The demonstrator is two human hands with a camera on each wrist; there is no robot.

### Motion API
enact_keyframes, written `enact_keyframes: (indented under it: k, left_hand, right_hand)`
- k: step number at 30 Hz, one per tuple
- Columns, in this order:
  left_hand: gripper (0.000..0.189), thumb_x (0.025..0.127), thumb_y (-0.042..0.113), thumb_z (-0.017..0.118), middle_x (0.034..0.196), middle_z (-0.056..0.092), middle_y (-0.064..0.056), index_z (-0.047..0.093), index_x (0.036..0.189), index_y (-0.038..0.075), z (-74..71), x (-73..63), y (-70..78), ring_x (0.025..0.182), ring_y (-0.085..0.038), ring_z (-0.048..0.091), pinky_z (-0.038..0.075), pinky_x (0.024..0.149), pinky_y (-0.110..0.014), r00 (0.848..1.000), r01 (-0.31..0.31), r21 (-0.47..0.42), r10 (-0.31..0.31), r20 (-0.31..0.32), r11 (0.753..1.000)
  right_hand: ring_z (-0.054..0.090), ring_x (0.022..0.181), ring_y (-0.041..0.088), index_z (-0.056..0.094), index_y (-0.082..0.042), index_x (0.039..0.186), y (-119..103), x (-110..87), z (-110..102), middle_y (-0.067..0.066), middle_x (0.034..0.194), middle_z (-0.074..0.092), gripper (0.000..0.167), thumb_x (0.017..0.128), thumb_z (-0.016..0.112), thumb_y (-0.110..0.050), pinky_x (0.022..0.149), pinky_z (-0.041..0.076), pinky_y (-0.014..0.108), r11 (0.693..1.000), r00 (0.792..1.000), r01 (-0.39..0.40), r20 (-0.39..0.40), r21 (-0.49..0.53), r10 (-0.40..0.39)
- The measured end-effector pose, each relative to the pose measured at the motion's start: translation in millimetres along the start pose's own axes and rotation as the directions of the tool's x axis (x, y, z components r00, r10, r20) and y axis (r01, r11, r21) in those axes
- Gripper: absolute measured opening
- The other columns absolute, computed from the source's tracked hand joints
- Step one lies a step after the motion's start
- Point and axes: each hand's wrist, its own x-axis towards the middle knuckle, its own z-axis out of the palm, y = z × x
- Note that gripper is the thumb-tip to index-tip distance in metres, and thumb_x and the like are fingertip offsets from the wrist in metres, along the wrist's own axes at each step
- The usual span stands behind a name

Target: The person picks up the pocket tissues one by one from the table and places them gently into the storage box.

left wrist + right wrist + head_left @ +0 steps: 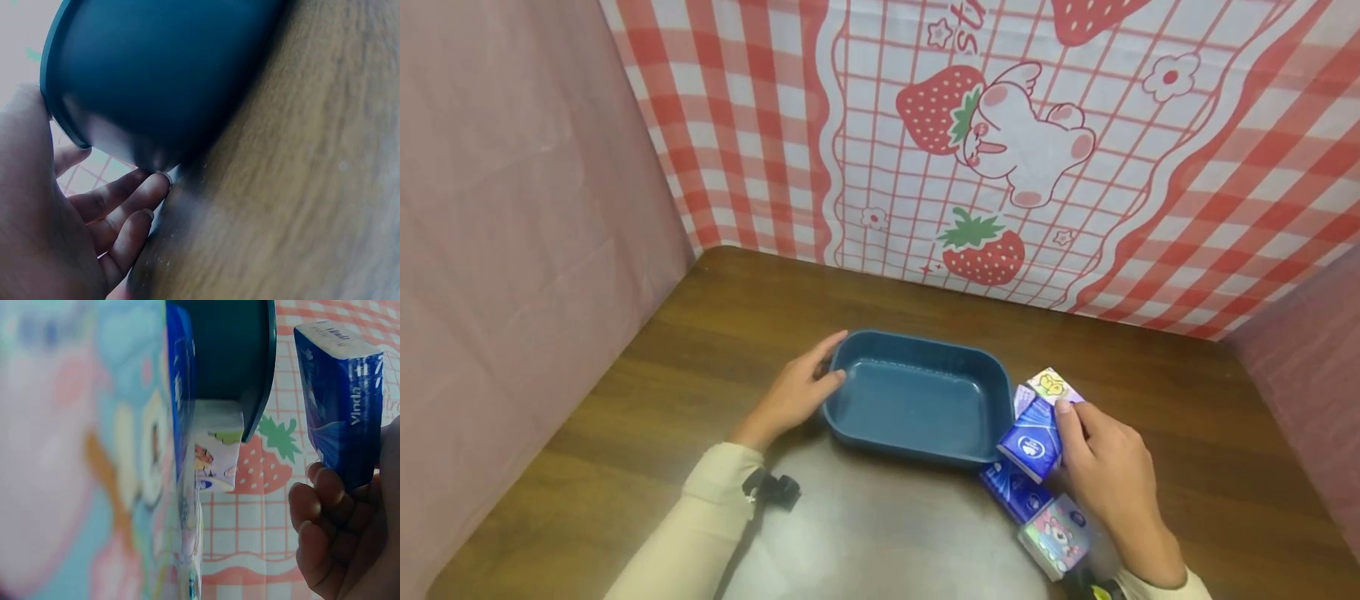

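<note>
A teal rectangular plastic basin (917,408) sits on the table, with nothing inside it. At its left end my left hand (797,392) holds the rim, thumb over the edge and fingers along the outer wall. Past the right end, my right hand (1112,467) grips a blue Vinda tissue pack (344,406) between thumb and fingers. Beneath and around that hand lie more packs: another blue pack (1011,490), a cartoon-printed pack (1054,535) nearest me, and a pale pack with a yellow design (1051,383) behind. A small lilac corner (1023,398) is mostly hidden.
The brown wooden table (700,333) has a bright glare in front of the basin. A red-and-white strawberry cloth (880,150) hangs behind it. Pink curtains (527,208) stand on the left and right sides.
</note>
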Motion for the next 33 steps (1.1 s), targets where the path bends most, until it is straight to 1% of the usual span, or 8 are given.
enact_keyframes:
  k: [3, 9, 12, 16, 19, 22, 26, 33]
  left_hand:
    - [0.06, 0.098, 0.021, 0.061, 0.14, 0.057, -0.016, 0.041, 0.155, 0.02, -0.5, 1.6, 0.8, 0.116, -0.031, 0.061, 0.051, 0.096, -0.052, 1.0, -0.006, 0.005, 0.006, 0.004, 1.0]
    - [0.06, 0.097, 0.02, 0.062, 0.138, 0.058, -0.017, 0.042, 0.154, 0.02, -4.4, 2.3, 1.6, 0.113, -0.031, 0.063, 0.051, 0.095, -0.052, 1.0, -0.015, 0.004, 0.015, -0.026, 1.0]
    - [0.061, 0.097, 0.02, 0.062, 0.139, 0.058, -0.017, 0.041, 0.154, 0.02, -4.0, 1.4, 0.4, 0.113, -0.03, 0.063, 0.051, 0.096, -0.052, 1.0, -0.014, 0.011, 0.015, -0.011, 1.0]
    - [0.061, 0.097, 0.021, 0.062, 0.14, 0.056, -0.019, 0.041, 0.154, 0.019, -1.3, 1.0, -0.5, 0.116, -0.032, 0.062, 0.05, 0.097, -0.053, 1.0, -0.018, 0.009, 0.018, 0.002, 1.0]
    - [0.061, 0.097, 0.021, 0.062, 0.142, 0.055, -0.02, 0.041, 0.154, 0.02, 0.6, 1.1, -0.4, 0.118, -0.034, 0.061, 0.048, 0.099, -0.055, 1.0, -0.015, 0.007, 0.015, -0.003, 1.0]
    - [0.061, 0.097, 0.021, 0.061, 0.142, 0.054, -0.02, 0.041, 0.154, 0.02, 1.9, 1.0, -0.2, 0.118, -0.035, 0.061, 0.049, 0.098, -0.055, 1.0, -0.011, 0.009, 0.011, 0.0, 1.0]
    - [0.061, 0.098, 0.02, 0.061, 0.141, 0.055, -0.019, 0.04, 0.155, 0.022, 2.1, 0.8, 0.7, 0.116, -0.034, 0.061, 0.05, 0.097, -0.054, 1.0, -0.003, 0.007, 0.003, 0.005, 1.0]
    - [0.06, 0.098, 0.021, 0.06, 0.142, 0.055, -0.018, 0.04, 0.155, 0.025, 1.1, 1.0, 1.0, 0.116, -0.032, 0.061, 0.051, 0.096, -0.051, 1.0, -0.011, -0.013, 0.011, 0.005, 1.0]
  right_hand:
    - [0.041, 0.055, 0.018, 0.05, -0.014, 0.069, -3, 0.3, 0, -0.002, 0.055, 0.041, 0.042, 0.105, 0.047, -0.035, 0.048, 0.033, 0.029, 1.0, 1.0, -0.005, -0.001, 0.015, 0.005]
    - [0.046, 0.057, 0.019, 0.061, -0.011, 0.079, -11, 5.4, -1, -0.001, 0.059, 0.05, 0.041, 0.106, 0.046, -0.039, 0.046, 0.038, 0.028, 0.998, 0.999, -0.027, 0.032, 0.053, 0.025]
    - [0.048, 0.059, 0.018, 0.067, -0.008, 0.088, -13, 3.8, -1, -0.002, 0.063, 0.056, 0.041, 0.105, 0.047, -0.039, 0.048, 0.039, 0.028, 0.997, 0.998, -0.045, 0.054, 0.068, 0.041]
    - [0.049, 0.06, 0.018, 0.071, -0.005, 0.095, -15, 1.6, -2, -0.001, 0.066, 0.06, 0.04, 0.104, 0.051, -0.038, 0.05, 0.039, 0.029, 0.998, 0.999, -0.029, 0.041, 0.049, 0.027]
    - [0.05, 0.06, 0.019, 0.072, -0.004, 0.096, -16, 0.8, -3, 0.001, 0.068, 0.062, 0.038, 0.103, 0.054, -0.037, 0.052, 0.04, 0.031, 0.999, 1.0, -0.015, 0.025, 0.034, 0.014]
    - [0.052, 0.062, 0.019, 0.072, -0.004, 0.1, -17, -0.5, -3, 0.002, 0.072, 0.065, 0.039, 0.103, 0.054, -0.038, 0.054, 0.042, 0.031, 0.999, 0.999, -0.028, 0.025, 0.037, 0.027]
    - [0.052, 0.063, 0.019, 0.072, -0.004, 0.102, -18, -1.2, -3, 0.001, 0.071, 0.062, 0.04, 0.103, 0.054, -0.04, 0.053, 0.043, 0.028, 0.996, 0.998, -0.058, 0.034, 0.062, 0.056]
    - [0.052, 0.066, 0.02, 0.071, -0.006, 0.103, -22, 5.2, -2, 0.001, 0.071, 0.06, 0.039, 0.102, 0.055, -0.041, 0.055, 0.045, 0.028, 0.993, 0.997, -0.063, 0.04, 0.103, 0.059]
